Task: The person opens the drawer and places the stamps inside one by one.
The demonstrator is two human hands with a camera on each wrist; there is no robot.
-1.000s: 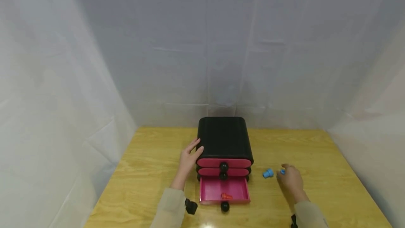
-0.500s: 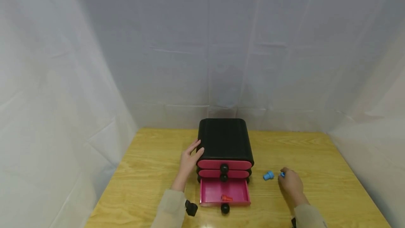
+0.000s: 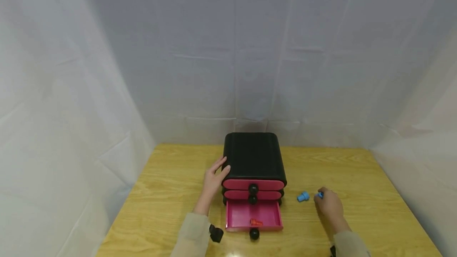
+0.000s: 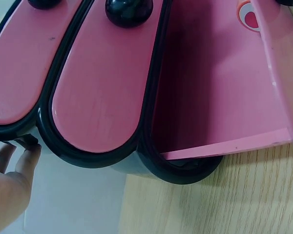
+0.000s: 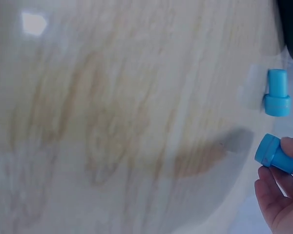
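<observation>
Blue plugs, two of them, sit at the right of the bench (image 3: 171, 193). One blue plug (image 5: 277, 155) is pinched in the fingertips of the right hand (image 3: 330, 205), just off the wood. The second blue plug (image 3: 302, 197) lies on its side at nine o'clock from that hand, near but apart from it. Further toward nine o'clock stands a black chest (image 3: 253, 156) with three pink drawers; the bottom drawer (image 3: 253, 214) is pulled out, with a small red piece (image 3: 255, 222) inside. The left hand (image 3: 213, 179) rests with fingers spread against the chest's left side. White cloth (image 3: 228, 50) hangs all around.
</observation>
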